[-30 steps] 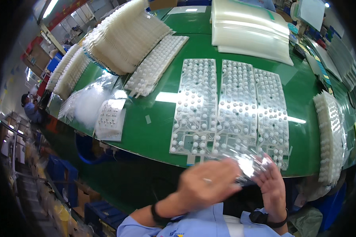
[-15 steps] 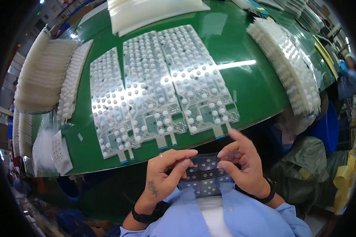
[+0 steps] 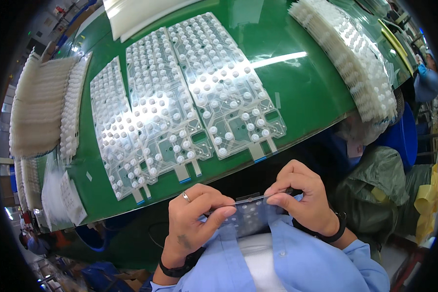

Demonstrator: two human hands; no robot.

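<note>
Your left hand & right hand each pinch an end of a clear membrane sheet w/ white dots, held close to your chest, below the table edge. Beyond, three similar sheets lie side by side on the green table; stacks of white parts sit far right.

Both hands close to the chest, left hand and right hand pinching opposite ends of a clear sheet studded with white domes, held edge-up just off the near edge of the green counter. Three like sheets flat side by side on the counter, overlapping slightly. White stacks at far left, another pile at right.
</note>
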